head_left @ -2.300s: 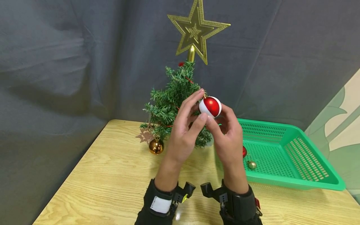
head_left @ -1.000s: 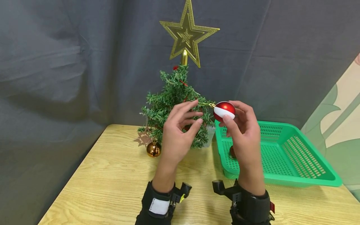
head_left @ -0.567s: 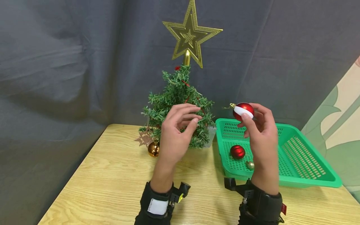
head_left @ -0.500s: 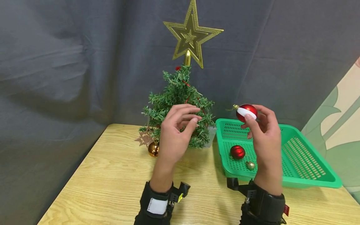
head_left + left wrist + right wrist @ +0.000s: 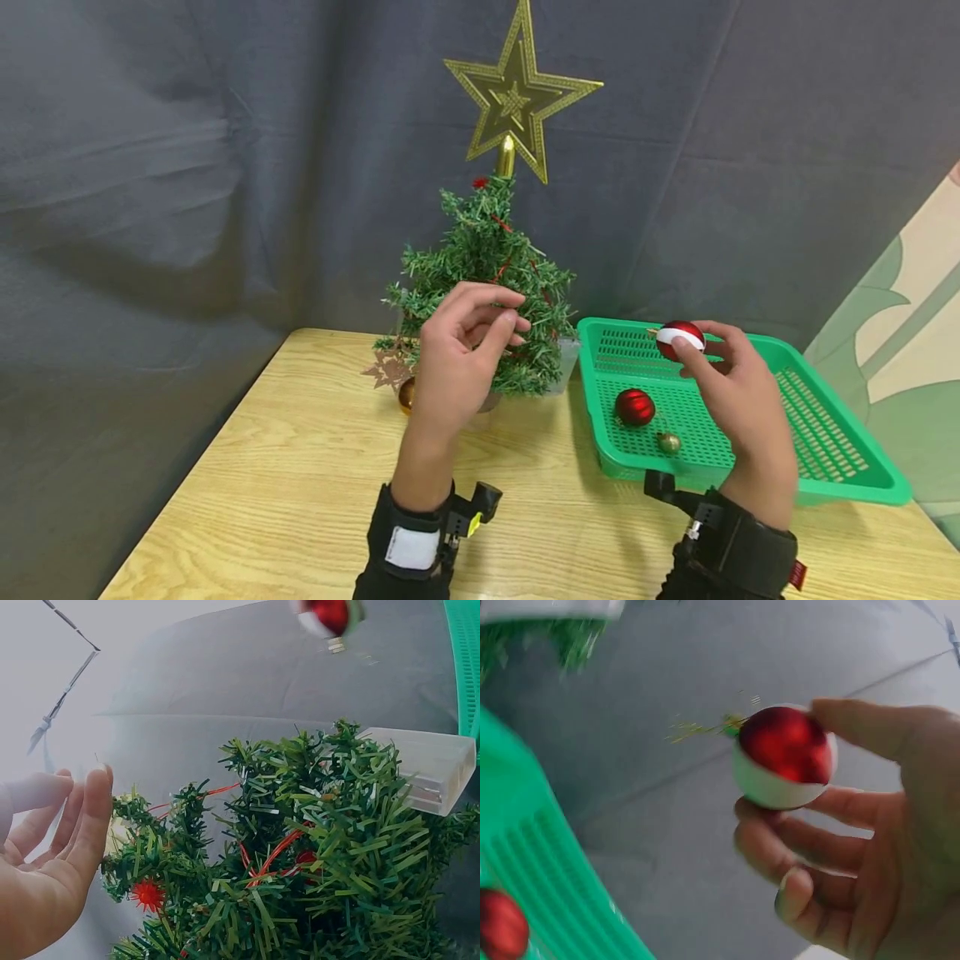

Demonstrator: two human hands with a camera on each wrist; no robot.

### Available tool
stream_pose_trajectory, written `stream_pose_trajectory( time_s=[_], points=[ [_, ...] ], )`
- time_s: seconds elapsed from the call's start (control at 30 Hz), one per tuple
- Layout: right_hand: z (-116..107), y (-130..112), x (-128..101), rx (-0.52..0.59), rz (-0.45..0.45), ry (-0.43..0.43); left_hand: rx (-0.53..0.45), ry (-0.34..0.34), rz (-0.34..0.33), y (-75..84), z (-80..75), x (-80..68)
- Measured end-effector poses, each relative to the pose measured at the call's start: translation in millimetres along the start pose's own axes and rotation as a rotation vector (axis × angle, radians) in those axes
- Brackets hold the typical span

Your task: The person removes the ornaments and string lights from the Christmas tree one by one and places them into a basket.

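A red-and-white Christmas bauble (image 5: 675, 337) is pinched between the thumb and fingers of my right hand (image 5: 742, 404), over the green basket. In the right wrist view, a gold string trails from the cap of the bauble (image 5: 786, 757). My left hand (image 5: 457, 358) is in front of the small Christmas tree (image 5: 480, 250), fingers loosely bent and holding nothing. The left wrist view shows red-coated wire (image 5: 277, 851) and a red pompom-like ornament (image 5: 148, 895) among the branches. A large gold star (image 5: 517, 100) tops the tree.
The green basket (image 5: 630, 467) stands right of the tree, with a ribbed red bauble (image 5: 634, 407) and a small gold bauble (image 5: 668, 442) in it. A clear plastic box (image 5: 435, 761) sits behind the branches. A gold bauble (image 5: 406, 394) and brown glittery star (image 5: 387, 369) are at lower left.
Both hands were at the bauble near the tree; the left let go. My right hand has carried it rightward and down over the basket. The left hand has shifted slightly left.
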State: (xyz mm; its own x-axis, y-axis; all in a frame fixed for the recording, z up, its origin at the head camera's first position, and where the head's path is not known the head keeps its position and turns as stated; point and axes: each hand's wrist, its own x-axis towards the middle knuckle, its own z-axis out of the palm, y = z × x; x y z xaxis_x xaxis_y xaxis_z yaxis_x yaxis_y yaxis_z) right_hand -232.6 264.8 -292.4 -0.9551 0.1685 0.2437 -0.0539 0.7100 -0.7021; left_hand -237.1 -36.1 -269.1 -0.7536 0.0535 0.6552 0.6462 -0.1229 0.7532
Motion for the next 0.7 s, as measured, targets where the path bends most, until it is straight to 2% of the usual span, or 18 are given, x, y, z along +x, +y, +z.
stream_pose_trajectory(
  time_s=[0.13,0.23,0.47,0.7],
  points=[
    [-0.3,10.5,2.4,-0.178,0.073,-0.087,-0.006,0.034,-0.003,2.8,-1.7,0.3],
    [-0.2,18.2,3.2,-0.237,0.085,-0.155,-0.006,0.046,-0.001,4.2,-1.9,0.3],
    [-0.8,30.7,2.9,-0.273,0.045,-0.227,-0.006,0.041,-0.002,2.4,-0.6,0.0],
    [2.1,36.0,4.0,-0.256,0.024,-0.328,-0.003,0.027,-0.013,2.1,1.5,-0.6]
  ],
)
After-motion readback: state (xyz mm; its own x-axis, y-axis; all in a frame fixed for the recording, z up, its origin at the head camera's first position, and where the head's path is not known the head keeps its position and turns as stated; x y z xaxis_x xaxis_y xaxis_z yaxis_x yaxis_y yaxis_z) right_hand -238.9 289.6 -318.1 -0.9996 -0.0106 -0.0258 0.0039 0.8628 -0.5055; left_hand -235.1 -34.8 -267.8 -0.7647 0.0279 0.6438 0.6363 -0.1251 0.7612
